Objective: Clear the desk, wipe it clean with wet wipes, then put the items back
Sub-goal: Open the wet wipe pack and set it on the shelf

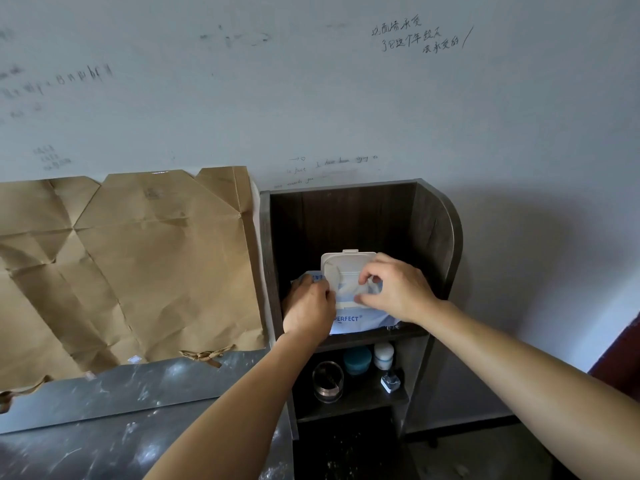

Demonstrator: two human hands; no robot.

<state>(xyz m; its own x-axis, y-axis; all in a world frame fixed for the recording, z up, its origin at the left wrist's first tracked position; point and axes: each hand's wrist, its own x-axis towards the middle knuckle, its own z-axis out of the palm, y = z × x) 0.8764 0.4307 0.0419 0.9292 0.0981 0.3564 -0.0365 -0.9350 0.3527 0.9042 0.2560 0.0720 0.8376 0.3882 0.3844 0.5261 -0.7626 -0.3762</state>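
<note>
Dark marbled worktop (104, 445) nearest. Wet wipes pack (360, 318) sits on upper shelf (374, 336), lid (343, 263) flipped up. Left hand (308, 306) clamps pack's side; right hand (398, 289) pinches a wipe (372, 287) at the opening.

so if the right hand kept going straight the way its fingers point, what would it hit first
Probably the left hand: the right hand has its fingers pointing left across the white-lidded wet wipe pack, which it already touches. Depth is unclear.
</note>
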